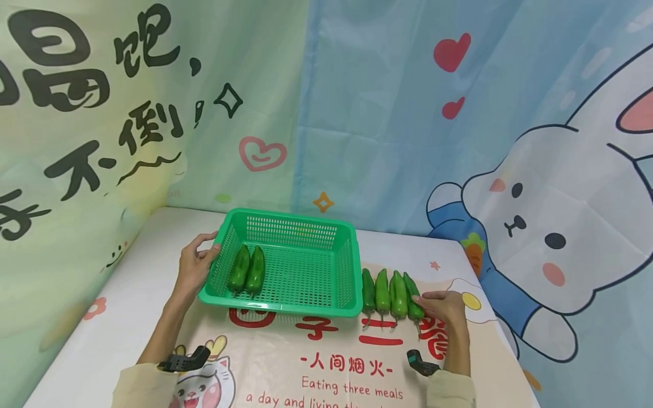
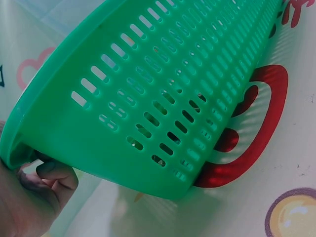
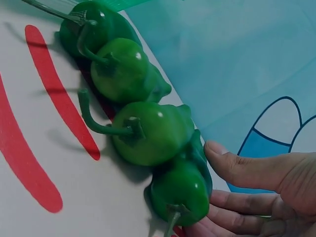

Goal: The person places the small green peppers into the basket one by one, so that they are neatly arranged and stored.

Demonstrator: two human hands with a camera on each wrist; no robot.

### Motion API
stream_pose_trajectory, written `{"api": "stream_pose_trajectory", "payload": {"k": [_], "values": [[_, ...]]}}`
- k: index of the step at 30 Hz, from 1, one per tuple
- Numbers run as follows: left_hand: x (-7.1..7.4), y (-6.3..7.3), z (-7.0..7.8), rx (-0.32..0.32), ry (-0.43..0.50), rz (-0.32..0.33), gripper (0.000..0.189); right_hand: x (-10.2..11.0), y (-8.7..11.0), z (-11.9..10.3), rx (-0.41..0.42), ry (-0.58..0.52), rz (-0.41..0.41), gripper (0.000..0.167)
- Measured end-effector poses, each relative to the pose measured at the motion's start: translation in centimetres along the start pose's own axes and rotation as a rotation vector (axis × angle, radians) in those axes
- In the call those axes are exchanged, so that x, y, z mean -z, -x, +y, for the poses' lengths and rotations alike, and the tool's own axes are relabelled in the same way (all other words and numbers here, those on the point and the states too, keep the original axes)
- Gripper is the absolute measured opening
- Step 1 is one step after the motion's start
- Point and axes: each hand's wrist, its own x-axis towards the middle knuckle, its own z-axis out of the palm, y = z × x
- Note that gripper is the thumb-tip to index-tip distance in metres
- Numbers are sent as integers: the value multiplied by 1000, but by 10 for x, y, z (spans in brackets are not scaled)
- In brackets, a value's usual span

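Observation:
A green plastic basket [image 1: 306, 310] with slotted walls stands on the table, two green peppers [image 1: 257, 272] lying side by side at its left end. My left hand [image 1: 196, 263] grips the basket's left rim; in the left wrist view, curled fingers [image 2: 60, 180] show under the rim. To the basket's right lies a row of several green peppers [image 1: 382, 292], stems toward me. At the row's right end my right hand [image 1: 446, 309] holds the last green pepper [image 3: 180, 192], with thumb [image 3: 229, 160] and fingers against its outer side. Part of the grip is hidden behind this pepper.
Under everything lies a printed table mat [image 1: 285, 362] with red writing and cartoon figures. A patterned cloth backdrop [image 1: 357, 113] hangs along the table's far edge, and its rabbit picture [image 1: 530, 226] is at the right.

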Motion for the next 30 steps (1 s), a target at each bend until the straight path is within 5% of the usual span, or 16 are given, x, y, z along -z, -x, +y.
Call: {"api": "stream_pose_trajectory", "payload": {"k": [13, 30], "values": [[1, -3, -3, 14, 8, -3, 49, -15, 5, -9, 47, 68, 53, 49], [0, -2, -2, 3, -12, 3, 48, -18, 5, -3, 8, -3, 70, 48]]}}
